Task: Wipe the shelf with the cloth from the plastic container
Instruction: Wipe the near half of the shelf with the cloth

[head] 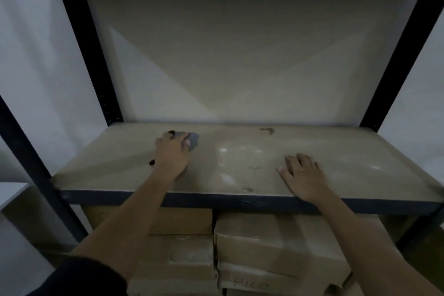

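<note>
A beige shelf board [336, 151] sits in a black metal rack. My left hand [173, 151] reaches to the back left of the board and grips a small grey cloth [193, 140], pressed against the surface; most of the cloth is hidden under my fingers. My right hand [302, 173] lies flat on the board near the front edge, fingers spread and straight, holding nothing. A dark stain [268, 130] marks the board near the back, and fainter smudges [248, 188] lie near the front. The plastic container is not in view.
Black uprights [96, 60] frame the bay on both sides, and a black front rail [216, 199] runs under my forearms. Cardboard boxes [264, 247] are stacked on the level below. A pale wall stands behind the rack.
</note>
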The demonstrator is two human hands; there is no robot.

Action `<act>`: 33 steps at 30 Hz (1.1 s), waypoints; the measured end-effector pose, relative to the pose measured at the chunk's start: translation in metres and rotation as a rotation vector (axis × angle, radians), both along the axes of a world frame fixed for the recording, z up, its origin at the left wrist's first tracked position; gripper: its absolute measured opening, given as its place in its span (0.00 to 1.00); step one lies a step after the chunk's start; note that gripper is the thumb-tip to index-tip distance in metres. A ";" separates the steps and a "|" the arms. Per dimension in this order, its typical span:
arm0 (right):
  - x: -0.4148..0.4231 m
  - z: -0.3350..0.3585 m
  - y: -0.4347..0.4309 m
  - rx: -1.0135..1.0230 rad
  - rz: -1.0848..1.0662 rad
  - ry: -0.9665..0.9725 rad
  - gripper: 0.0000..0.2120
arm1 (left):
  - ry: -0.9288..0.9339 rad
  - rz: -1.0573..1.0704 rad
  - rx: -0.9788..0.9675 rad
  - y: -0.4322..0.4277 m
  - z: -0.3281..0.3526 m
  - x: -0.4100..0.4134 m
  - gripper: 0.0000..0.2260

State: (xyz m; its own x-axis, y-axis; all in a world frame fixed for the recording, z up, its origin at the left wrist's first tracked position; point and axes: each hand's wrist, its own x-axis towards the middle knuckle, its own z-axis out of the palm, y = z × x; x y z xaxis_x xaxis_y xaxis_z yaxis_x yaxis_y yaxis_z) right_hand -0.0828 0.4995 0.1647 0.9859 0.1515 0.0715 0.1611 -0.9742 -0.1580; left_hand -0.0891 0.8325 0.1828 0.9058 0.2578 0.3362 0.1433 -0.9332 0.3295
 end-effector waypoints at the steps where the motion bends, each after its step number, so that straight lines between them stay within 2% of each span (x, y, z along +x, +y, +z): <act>1: 0.000 0.000 0.000 -0.001 0.004 -0.005 0.28 | 0.061 0.051 0.042 -0.002 -0.003 0.006 0.17; 3: 0.001 -0.001 -0.001 -0.005 0.004 -0.012 0.27 | 0.196 0.066 0.159 -0.018 -0.005 0.010 0.18; 5: 0.002 -0.001 -0.001 -0.003 -0.001 -0.005 0.28 | 0.171 -0.037 0.232 -0.035 -0.009 0.004 0.18; 6: 0.002 -0.001 -0.002 0.001 -0.004 0.003 0.28 | 0.113 -0.160 0.202 -0.042 -0.011 -0.002 0.18; 8: 0.001 0.000 -0.001 -0.001 -0.002 0.006 0.28 | 0.046 -0.483 -0.004 -0.046 -0.015 -0.016 0.17; 10: -0.001 0.000 -0.001 -0.006 0.004 -0.003 0.28 | 0.072 -0.636 -0.126 -0.038 -0.009 -0.014 0.18; 12: -0.002 0.001 0.000 -0.013 0.005 -0.001 0.28 | -0.014 -0.486 -0.125 -0.021 -0.004 0.008 0.21; 14: -0.001 0.001 0.001 -0.013 0.005 -0.003 0.27 | -0.054 -0.179 0.011 -0.006 -0.002 0.031 0.21; 16: -0.001 0.002 0.000 -0.017 0.004 -0.014 0.27 | 0.103 0.036 0.106 -0.007 -0.002 0.044 0.18; 18: 0.000 0.000 -0.001 -0.022 0.005 -0.032 0.27 | 0.233 0.098 0.137 -0.022 -0.003 0.050 0.17; 20: 0.000 -0.001 -0.002 -0.015 0.000 -0.044 0.27 | 0.248 0.066 0.209 -0.038 -0.004 0.047 0.17; 22: -0.001 -0.001 -0.002 -0.013 0.000 -0.055 0.27 | 0.186 -0.090 0.204 -0.044 -0.009 0.039 0.18; 25: -0.001 -0.001 -0.002 -0.008 0.004 -0.047 0.28 | 0.155 -0.573 -0.066 -0.039 -0.006 0.017 0.17; 26: -0.002 -0.002 -0.001 -0.008 0.004 -0.048 0.28 | 0.160 -0.677 -0.159 -0.034 -0.001 0.012 0.17; 27: -0.002 -0.002 0.000 -0.010 0.005 -0.052 0.28 | 0.080 -0.705 -0.213 -0.027 0.003 0.016 0.19; 28: -0.002 -0.003 0.000 -0.012 0.006 -0.057 0.27 | -0.018 -0.636 -0.202 -0.018 0.003 0.026 0.23; 30: 0.000 -0.003 0.000 -0.011 0.002 -0.064 0.27 | -0.064 -0.276 -0.064 0.000 -0.002 0.052 0.23; 31: 0.001 -0.003 0.000 -0.009 0.000 -0.065 0.28 | -0.016 -0.110 0.006 0.003 -0.006 0.063 0.20; 33: 0.002 -0.004 -0.001 -0.008 0.001 -0.065 0.28 | 0.108 0.009 0.043 -0.007 -0.008 0.073 0.16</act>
State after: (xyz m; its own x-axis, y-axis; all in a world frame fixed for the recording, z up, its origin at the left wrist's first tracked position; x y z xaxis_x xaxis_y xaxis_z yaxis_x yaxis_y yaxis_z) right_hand -0.0812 0.4989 0.1610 0.9791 0.1535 0.1338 0.1719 -0.9752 -0.1394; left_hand -0.0163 0.8253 0.1749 0.9351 0.2533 0.2477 0.1842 -0.9448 0.2710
